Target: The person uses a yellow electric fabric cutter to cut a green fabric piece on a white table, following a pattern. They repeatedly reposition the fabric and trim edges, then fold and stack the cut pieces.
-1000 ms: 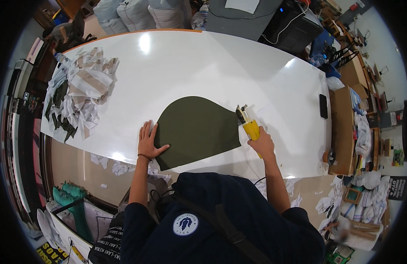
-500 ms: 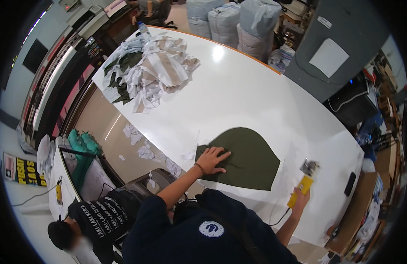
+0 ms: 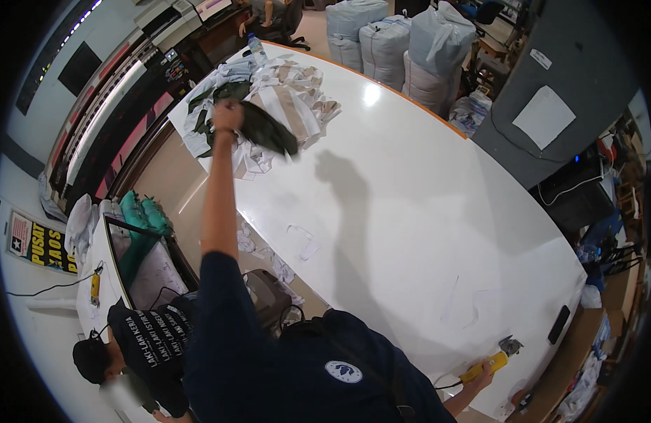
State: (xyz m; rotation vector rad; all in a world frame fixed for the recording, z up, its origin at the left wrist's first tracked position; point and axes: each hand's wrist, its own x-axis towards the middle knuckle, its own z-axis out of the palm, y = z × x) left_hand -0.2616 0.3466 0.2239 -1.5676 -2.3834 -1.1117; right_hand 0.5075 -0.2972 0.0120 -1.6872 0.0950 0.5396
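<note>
My left arm reaches to the far left of the table, and my left hand (image 3: 228,116) is closed on a dark green piece of fabric (image 3: 267,130). The fabric hangs, slightly blurred, over a heap of white, beige and green cloth scraps (image 3: 287,95). At the near right, my right hand (image 3: 482,378) grips the yellow body of an electric rotary fabric cutter (image 3: 489,366). Its metal head (image 3: 510,345) points away from me, at the table's near right side. The cutter's cord trails back toward my body.
A white table (image 3: 403,211) spans the middle. A black bar-shaped object (image 3: 559,324) lies at its right edge, beside a cardboard box (image 3: 575,359). A water bottle (image 3: 256,48) stands behind the scraps. Stuffed sacks (image 3: 385,46) are beyond. Another person (image 3: 153,338) is at the lower left.
My left hand has lifted the green fabric off the near part of the table and carried it to the far-left heap. My right hand has moved the cutter down, nearer to me.
</note>
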